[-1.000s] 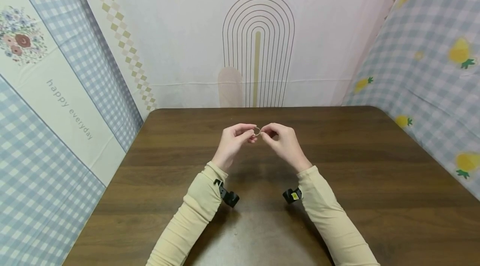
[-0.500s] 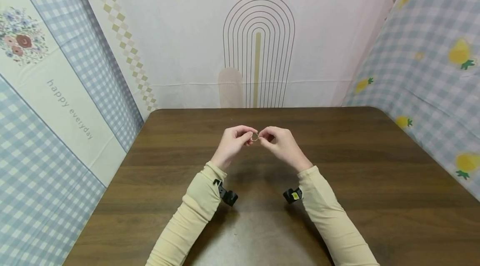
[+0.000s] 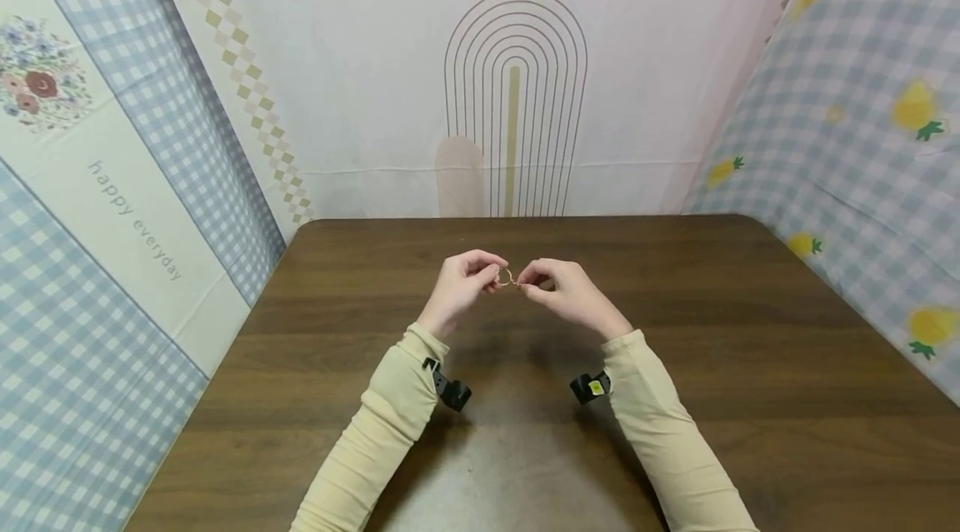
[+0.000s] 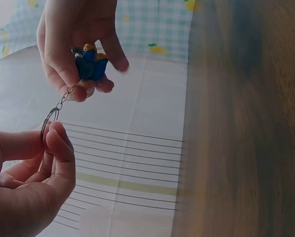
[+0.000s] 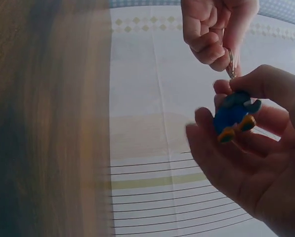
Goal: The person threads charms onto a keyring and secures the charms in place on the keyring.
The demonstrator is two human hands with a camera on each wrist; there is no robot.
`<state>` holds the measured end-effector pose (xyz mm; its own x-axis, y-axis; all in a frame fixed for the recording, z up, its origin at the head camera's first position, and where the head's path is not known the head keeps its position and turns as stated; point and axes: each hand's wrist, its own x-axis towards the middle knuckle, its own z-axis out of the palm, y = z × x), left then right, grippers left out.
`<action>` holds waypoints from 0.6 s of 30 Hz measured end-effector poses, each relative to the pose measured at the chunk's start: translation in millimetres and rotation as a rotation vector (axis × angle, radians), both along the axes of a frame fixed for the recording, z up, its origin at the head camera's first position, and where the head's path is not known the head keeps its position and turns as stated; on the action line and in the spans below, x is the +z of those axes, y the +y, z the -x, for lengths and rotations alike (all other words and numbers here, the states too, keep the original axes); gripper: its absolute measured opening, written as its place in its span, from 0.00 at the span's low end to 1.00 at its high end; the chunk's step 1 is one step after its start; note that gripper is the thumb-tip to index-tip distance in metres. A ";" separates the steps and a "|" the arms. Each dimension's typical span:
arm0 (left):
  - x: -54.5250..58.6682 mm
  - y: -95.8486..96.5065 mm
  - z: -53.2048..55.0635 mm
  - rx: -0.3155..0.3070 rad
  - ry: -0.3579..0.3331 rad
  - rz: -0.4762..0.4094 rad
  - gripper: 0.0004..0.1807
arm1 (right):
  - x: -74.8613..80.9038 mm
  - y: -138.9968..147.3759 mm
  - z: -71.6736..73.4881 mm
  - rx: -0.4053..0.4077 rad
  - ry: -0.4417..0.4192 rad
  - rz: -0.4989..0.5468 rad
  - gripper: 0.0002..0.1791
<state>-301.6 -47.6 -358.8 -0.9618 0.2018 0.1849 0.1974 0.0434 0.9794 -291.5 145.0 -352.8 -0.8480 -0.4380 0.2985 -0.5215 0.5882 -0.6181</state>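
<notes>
A keychain is stretched between the two hands above the dark wooden table (image 3: 360, 415). My left hand (image 3: 459, 286) pinches its metal split ring (image 4: 44, 126) between thumb and fingers. From the ring a short chain (image 4: 64, 96) runs up to a small blue, teal and orange figurine (image 5: 231, 116). My right hand (image 3: 567, 292) holds the keychain at the figurine's top end, thumb against fingers, while the remaining fingers spread loosely beneath it. In the head view the figurine is hidden behind the right hand's fingers.
Patterned cloths hang behind and beside the table: a white one (image 3: 360, 82) at the back, blue checked ones (image 3: 60, 332) at left and right. A black wrist camera (image 3: 453, 393) is strapped to the left sleeve, another camera (image 3: 588, 388) to the right.
Both hands have come slightly down in the head view, the left also a little leftward. The gap between them has widened slightly, with the ring and a bit of chain now showing.
</notes>
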 end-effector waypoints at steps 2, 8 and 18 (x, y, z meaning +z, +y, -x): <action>0.4 -2.2 1.4 0.009 0.004 -0.012 0.09 | 1.6 0.2 1.2 -0.011 -0.024 0.006 0.06; -0.2 -12.7 4.1 0.058 -0.004 -0.048 0.10 | 2.2 2.9 3.1 -0.005 -0.058 0.025 0.09; 1.5 -18.2 1.2 0.012 -0.074 -0.028 0.11 | 1.5 9.0 1.2 -0.058 -0.028 0.062 0.07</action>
<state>-302.8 -65.8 -357.3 -0.9754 0.1860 0.1185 0.1240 0.0179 0.9921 -292.7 154.0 -351.3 -0.8797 -0.3697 0.2991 -0.4696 0.5770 -0.6682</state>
